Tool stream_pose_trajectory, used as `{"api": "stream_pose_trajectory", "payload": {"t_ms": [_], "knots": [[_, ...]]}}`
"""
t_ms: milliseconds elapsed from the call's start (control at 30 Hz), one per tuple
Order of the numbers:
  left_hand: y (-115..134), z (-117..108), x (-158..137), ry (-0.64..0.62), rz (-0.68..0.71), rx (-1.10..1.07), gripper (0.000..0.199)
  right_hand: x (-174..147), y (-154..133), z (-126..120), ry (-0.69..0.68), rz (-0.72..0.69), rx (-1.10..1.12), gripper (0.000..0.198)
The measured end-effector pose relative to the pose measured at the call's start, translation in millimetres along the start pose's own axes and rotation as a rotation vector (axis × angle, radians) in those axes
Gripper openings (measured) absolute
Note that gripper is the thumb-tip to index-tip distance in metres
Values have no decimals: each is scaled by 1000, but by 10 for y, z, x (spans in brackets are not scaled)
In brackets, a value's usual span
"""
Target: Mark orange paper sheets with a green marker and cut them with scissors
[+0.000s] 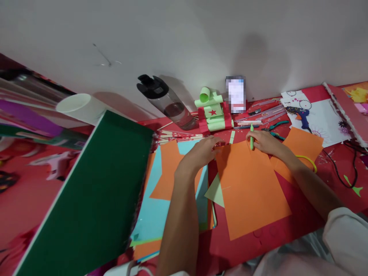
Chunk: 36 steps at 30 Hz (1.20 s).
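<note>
One orange paper sheet (253,191) lies on the red counter (214,251); the right hand (263,141) pinches a light-green pen (252,138) at its far edge, the left hand (204,151), fingers loosely apart, beside its far-left corner.

One left hand (203,151) and one right hand (265,141), two in all. One blue glue gun (303,116) and one pink glue gun (55,164) make two. There is one pen (252,144), one phone (236,94), one cup (80,109), one star (212,112) and one green board (97,184). Several paper sheets (253,191) overlap, their number unclear.
</note>
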State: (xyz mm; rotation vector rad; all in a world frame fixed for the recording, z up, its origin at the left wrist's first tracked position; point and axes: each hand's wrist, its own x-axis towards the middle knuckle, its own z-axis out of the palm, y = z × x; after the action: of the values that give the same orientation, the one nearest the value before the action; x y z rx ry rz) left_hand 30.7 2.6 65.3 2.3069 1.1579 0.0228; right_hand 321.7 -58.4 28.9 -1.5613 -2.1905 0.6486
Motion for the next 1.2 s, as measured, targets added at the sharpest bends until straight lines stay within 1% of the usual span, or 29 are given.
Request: {"api": "stream_pose_trajectory", "payload": {"t_ms": [67, 200, 300, 467, 567, 633, 733, 800, 900, 1033, 1133, 1200], "knots": [[12, -14, -1, 7, -19, 12, 37, 1, 16, 4, 3, -4, 3, 29], [23, -34, -13, 20, -6, 15, 38, 4, 40, 9, 1, 8, 2, 30], [11, -62, -35, 32, -29, 41, 35, -1, 34, -14, 10, 18, -7, 28], [-65, -133, -86, 39, -57, 33, 28, -9, 5, -81, 13, 40, -32, 27], [-140, -172, -125, 97, -72, 21, 22, -8, 1, -102, 7, 45, -43, 27], [-206, -195, -158, 138, -90, -52, 20, -7, 8, -102, 6, 40, -52, 27], [-338, -221, -214, 153, -162, -271, 20, -6, 27, -91, 2, 34, -66, 27], [-444, -239, -251, 181, -200, -368, 22, -5, 40, -82, 3, 29, -71, 28], [-600, -277, -308, 223, -245, -407, 24, -5, 45, -79, 3, 22, -69, 27], [-714, -323, -380, 212, -320, -464, 28, -5, 25, -91, -11, 19, -72, 23], [-724, -319, -407, 217, -300, -578, 38, -7, 12, -91, -16, 18, -64, 22], [-731, -297, -406, 212, -284, -626, 40, -9, 10, -80, -22, 11, -60, 23]]}}
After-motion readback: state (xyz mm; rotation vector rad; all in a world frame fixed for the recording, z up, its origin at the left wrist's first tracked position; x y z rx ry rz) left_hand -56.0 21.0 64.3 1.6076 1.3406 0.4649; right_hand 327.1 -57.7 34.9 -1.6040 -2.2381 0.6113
